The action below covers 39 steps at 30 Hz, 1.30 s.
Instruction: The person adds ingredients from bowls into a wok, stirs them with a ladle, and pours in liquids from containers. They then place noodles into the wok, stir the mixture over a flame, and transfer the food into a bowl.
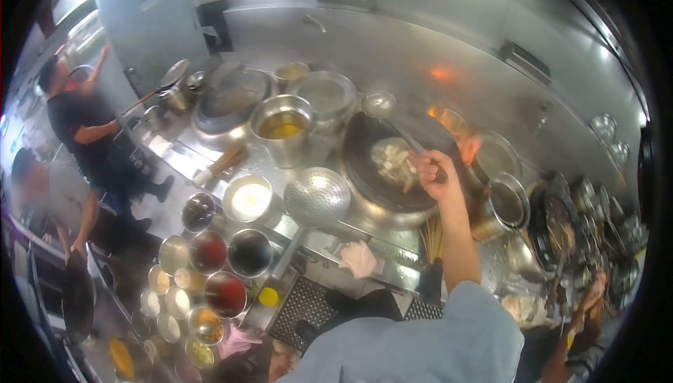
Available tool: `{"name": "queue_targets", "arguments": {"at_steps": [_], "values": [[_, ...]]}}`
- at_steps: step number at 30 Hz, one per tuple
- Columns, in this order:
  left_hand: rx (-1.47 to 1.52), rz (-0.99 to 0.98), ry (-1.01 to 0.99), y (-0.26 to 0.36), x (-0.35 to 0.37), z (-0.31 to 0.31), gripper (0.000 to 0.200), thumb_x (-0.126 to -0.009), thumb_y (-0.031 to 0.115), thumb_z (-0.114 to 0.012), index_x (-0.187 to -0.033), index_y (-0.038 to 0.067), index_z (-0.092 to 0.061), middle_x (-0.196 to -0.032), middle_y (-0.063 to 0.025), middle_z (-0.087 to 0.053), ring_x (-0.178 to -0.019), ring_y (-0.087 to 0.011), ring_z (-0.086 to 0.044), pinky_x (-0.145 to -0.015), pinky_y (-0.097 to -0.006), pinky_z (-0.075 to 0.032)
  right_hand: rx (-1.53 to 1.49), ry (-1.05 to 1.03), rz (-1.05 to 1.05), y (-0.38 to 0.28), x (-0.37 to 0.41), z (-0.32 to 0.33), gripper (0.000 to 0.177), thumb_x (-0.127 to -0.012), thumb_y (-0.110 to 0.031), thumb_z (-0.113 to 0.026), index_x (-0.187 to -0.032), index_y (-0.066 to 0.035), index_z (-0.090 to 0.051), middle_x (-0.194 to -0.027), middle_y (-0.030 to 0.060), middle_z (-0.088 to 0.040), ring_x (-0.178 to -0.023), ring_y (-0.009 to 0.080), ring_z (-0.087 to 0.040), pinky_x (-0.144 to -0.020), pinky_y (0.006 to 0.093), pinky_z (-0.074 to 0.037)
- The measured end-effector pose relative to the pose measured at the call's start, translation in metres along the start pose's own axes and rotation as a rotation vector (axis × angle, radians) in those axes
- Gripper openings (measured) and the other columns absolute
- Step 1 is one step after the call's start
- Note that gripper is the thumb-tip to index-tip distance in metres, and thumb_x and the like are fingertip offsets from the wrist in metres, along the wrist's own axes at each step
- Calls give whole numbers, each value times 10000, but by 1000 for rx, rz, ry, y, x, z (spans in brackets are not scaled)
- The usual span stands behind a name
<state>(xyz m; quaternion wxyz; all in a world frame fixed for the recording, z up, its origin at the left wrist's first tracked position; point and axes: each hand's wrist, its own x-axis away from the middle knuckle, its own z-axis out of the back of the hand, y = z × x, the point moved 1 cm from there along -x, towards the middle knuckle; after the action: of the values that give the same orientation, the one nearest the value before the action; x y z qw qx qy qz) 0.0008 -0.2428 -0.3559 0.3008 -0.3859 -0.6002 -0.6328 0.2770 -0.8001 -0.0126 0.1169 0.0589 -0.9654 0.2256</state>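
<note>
Cutting off the blurred left hand [282, 362] at the bottom, leaving its grip impossible to tell. Gripping the slim metal ladle [409, 138] in a closed right hand [434, 173], beyond the worktop [328, 224]'s front edge. Slanting leftward above the round, dark wok [363, 173] and lumpy pale food [394, 160], pointing the rounded bowl [379, 104] wallward.

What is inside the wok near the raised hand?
The wok holds pale food pieces, too blurred to name. Whatever lies beneath them is covered and can't be seen.

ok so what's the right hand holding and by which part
The right hand holds a ladle by its handle, toward the end away from the bowl.
</note>
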Motion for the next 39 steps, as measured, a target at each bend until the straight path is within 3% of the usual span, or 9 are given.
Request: {"name": "queue_targets", "arguments": {"at_steps": [6, 8, 10, 15, 21, 28, 32, 35, 39], "values": [[657, -38, 120, 12, -43, 62, 563, -871, 613, -473, -940, 59, -552, -684, -68, -556, -545, -188, -554, -445, -324, -465, 1119, 427, 33, -16, 51, 35, 309, -808, -103, -563, -1084, 25, -514, -696, 81, -582, -471, 155, -525, -427, 288, -436], [815, -69, 139, 8, -53, 76, 584, -874, 633, -460, -939, 60, -548, -680, -69, -550, -534, -188, -550, -432, -323, -462, 2385, 629, 616, 21, 52, 116, 634, -799, -115, -516, -1381, 54, -332, -902, 253, -636, -598, 284, -647, -514, 385, -497], [929, -80, 137, 1, -59, 82, 605, -878, 654, -447, -937, 60, -543, -675, -70, -545, -522, -187, -545, -420, -323, -459, 1801, 706, 506, 71, 78, 110, 641, -810, -94, -524, -1410, 0, -322, -809, 165, -604, -556, 214, -596, -457, 345, -471], [1254, -81, 326, 14, -28, 39, 588, -885, 634, -439, -1008, 71, -553, -714, -91, -553, -524, -255, -533, -449, -365, -480, 165, 74, 87, 151, 140, 53, 552, -856, 14, -459, -1398, -57, -383, -596, 0, -390, -335, 107, -361, -290, 255, -292], [1354, -304, 234, -37, -51, 52, 675, -928, 642, -360, -1116, 30, -573, -989, -156, -643, -831, -304, -644, -734, -435, -563, 646, 56, -419, 210, 150, -8, 570, -820, -1, -515, -1380, -28, -412, -597, -4, -425, -363, 85, -382, -325, 243, -289], [1576, -438, 192, -40, -63, 61, 401, -944, 398, -558, -1164, 65, -518, -1048, -128, -620, -952, -330, -622, -835, -504, -530, 1490, -214, -472, 252, 132, -22, 599, -780, 8, -541, -1367, -15, -427, -666, 25, -538, -408, 86, -436, -365, 237, -322], [1423, -308, 449, -16, -37, 59, 377, -935, 295, -566, -1234, 76, -496, -1119, -132, -613, -998, -324, -633, -817, -511, -546, 1127, -223, -650, 255, 125, -18, 561, -788, -16, -521, -1342, 11, -430, -634, 22, -508, -390, 98, -432, -347, 235, -314], [1134, -533, 456, -36, -40, 63, 394, -908, 231, -590, -1248, 74, -469, -1094, -138, -610, -973, -323, -641, -734, -484, -574, 1037, -108, -696, 247, 131, -35, 556, -788, -17, -512, -1337, 21, -428, -613, 19, -485, -378, 102, -417, -338, 236, -305], [909, -100, 440, -60, -14, 63, 499, -871, 196, -632, -1302, 67, -416, -1080, -138, -606, -931, -310, -653, -686, -448, -584, 1003, -90, -650, 235, 137, -39, 574, -795, 0, -501, -1361, 17, -411, -609, 22, -479, -377, 98, -407, -338, 235, -299]]}}
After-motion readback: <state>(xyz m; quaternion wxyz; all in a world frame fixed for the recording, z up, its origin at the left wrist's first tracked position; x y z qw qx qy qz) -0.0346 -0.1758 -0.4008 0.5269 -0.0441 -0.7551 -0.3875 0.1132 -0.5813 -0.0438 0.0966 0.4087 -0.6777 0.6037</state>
